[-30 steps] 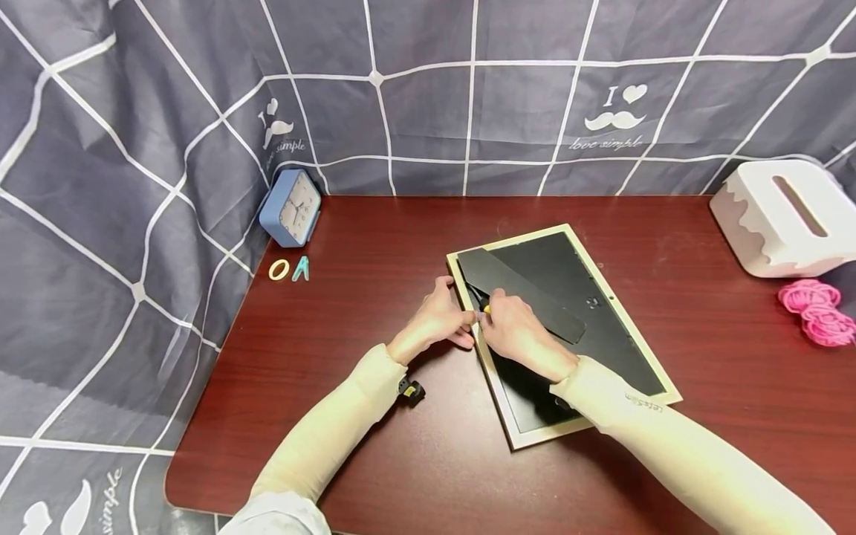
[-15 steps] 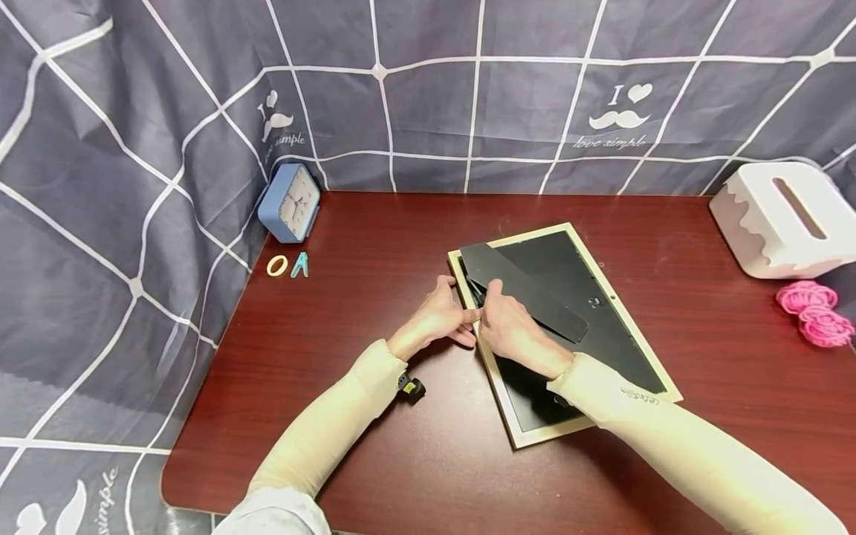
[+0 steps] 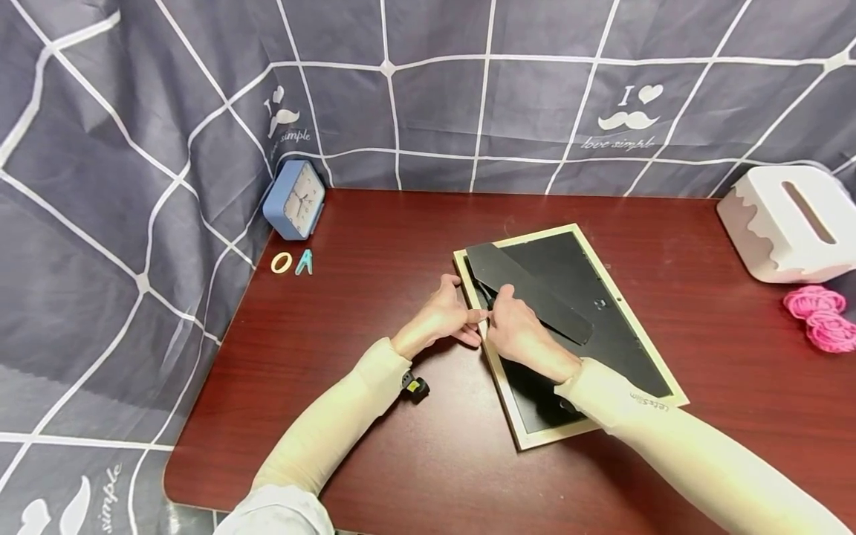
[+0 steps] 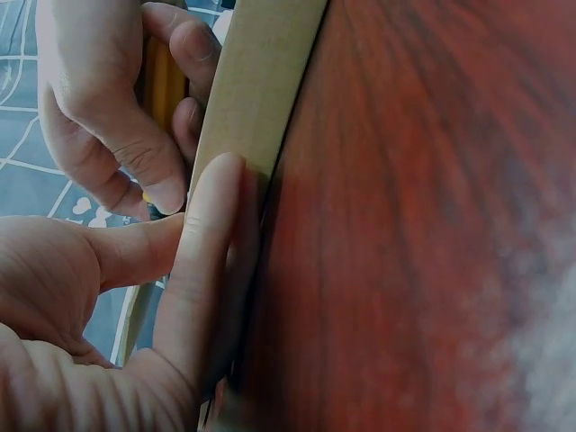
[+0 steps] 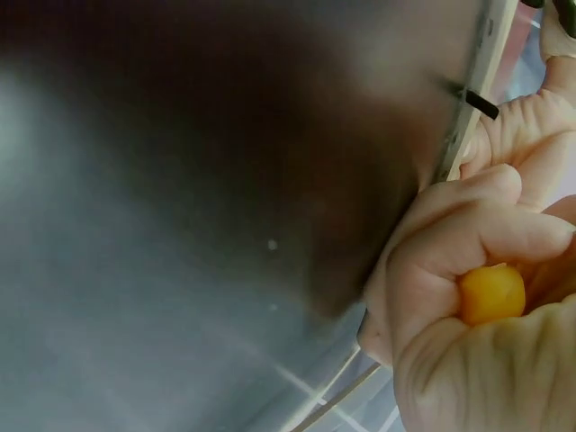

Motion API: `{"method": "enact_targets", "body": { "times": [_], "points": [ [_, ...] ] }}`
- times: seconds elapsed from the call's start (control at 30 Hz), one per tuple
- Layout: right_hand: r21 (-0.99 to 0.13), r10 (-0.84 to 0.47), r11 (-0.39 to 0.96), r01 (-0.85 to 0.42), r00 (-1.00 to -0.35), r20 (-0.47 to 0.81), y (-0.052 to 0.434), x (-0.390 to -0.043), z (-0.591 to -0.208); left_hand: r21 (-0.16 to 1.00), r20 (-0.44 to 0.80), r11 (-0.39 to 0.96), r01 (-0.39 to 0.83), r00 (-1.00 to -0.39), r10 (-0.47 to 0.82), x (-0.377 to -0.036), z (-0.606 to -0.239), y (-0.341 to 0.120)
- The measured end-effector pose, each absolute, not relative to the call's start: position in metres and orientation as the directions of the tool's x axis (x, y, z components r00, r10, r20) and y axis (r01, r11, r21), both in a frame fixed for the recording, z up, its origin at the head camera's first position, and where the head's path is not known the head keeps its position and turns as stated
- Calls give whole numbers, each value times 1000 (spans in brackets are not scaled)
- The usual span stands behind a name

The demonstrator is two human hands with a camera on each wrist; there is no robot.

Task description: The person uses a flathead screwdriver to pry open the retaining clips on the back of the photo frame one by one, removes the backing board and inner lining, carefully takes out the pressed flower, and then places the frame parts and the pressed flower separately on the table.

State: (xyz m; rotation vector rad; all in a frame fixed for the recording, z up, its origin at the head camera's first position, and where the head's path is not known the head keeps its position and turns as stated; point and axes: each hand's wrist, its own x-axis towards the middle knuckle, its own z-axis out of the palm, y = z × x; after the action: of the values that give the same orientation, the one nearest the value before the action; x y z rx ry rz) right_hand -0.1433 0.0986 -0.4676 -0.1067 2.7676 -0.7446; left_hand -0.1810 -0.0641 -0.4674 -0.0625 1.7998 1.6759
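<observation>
A picture frame (image 3: pixel 658 388) lies face down on the dark red table (image 3: pixel 374 260), its black backing and long black stand (image 3: pixel 528 291) facing up. My left hand (image 3: pixel 441 316) rests at the frame's left edge (image 4: pixel 261 81), with the index finger (image 4: pixel 193 270) lying straight along it and the thumb beside it. My right hand (image 3: pixel 518 331) is curled round a small yellow-handled tool (image 5: pixel 490 292) right at that edge, touching my left thumb. The tool's tip is hidden. The black backing (image 5: pixel 180 180) fills the right wrist view.
A blue clock (image 3: pixel 294 199) stands at the back left, with a yellow ring (image 3: pixel 281 262) and a teal clip (image 3: pixel 304 261) in front of it. A white tissue box (image 3: pixel 792 219) and pink cord (image 3: pixel 822 316) sit at the right. Checked grey cloth surrounds the table.
Both hands stay at the frame's left edge. My right hand has crept slightly up along it, and the yellow handle no longer shows in the head view.
</observation>
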Motion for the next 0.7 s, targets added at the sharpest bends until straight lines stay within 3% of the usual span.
{"method": "enact_targets", "body": {
  "times": [0.37,0.7],
  "points": [
    [-519,-233,853,-64,-935,-268,104,-143,-453,877,-474,145,-459,-772,423,-181,-468,-64],
    [-522,-327,829,-198,-930,-166,108,-143,-462,874,-469,125,-470,-746,473,-180,-470,-63]
  ]
}}
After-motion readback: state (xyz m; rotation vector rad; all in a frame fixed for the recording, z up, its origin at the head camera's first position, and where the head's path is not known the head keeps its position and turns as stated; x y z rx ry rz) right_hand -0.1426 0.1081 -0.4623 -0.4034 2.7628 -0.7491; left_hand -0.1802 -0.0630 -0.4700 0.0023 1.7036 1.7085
